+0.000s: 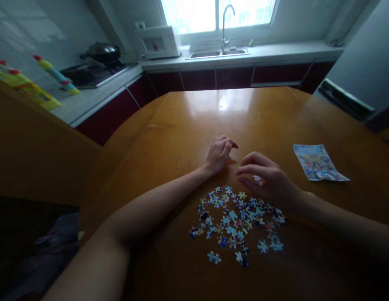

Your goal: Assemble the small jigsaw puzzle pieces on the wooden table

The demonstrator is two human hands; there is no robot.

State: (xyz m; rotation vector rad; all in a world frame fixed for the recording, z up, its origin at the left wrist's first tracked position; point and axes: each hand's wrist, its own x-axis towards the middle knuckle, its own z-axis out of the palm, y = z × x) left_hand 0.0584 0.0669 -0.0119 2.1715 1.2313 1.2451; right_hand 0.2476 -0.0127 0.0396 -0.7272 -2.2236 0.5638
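Note:
Many small jigsaw puzzle pieces [232,216], mostly blue, white and pale green, lie loosely spread on the brown wooden table [169,138] in front of me. Beyond them my left hand [219,154] rests on the tabletop with its fingers curled together; whatever its palm may hold is hidden. My right hand [265,176] hovers over the far right edge of the spread, thumb and fingers apart. Through the gap between them a pinkish puzzle piece [257,179] shows, and I cannot tell whether it touches the hand.
A creased, colourful printed sheet [319,162] lies to the right. Past the table stand a counter with a sink [205,54] and faucet, a white microwave [159,42], and a stove with a black wok [103,52]. Yellow bottles [31,90] are at the left.

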